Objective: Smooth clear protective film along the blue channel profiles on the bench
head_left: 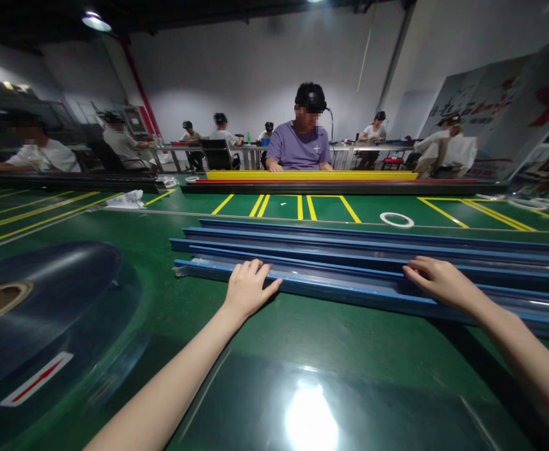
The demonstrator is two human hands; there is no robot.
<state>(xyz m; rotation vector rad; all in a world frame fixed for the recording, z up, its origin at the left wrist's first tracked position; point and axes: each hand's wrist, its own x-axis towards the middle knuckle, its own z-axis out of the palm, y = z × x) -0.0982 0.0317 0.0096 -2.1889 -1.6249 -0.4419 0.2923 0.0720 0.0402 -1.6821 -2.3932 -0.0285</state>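
Note:
Several long blue channel-shaped profiles lie side by side across the green table. On the nearest blue profile (340, 289), close to its left end, rests my left hand (248, 289). Its fingers lie over the front rim, with the thumb spread to the right. My right hand (438, 280) is farther along to the right, fingers curled and thumb and forefinger pinched at the rear rim of the nearest profile. Part of that contact is hidden by the hand. A scrap of clear film (180, 270) hangs at the profile's left end.
A large roll of dark clear film (77, 300) lies at left. Transparent sheet (236, 401) reflects a lamp in front of me. Beyond the profiles are a white tape ring (397, 219), a yellow bar (312, 175) and black bars (349, 187). A person (297, 144) sits opposite.

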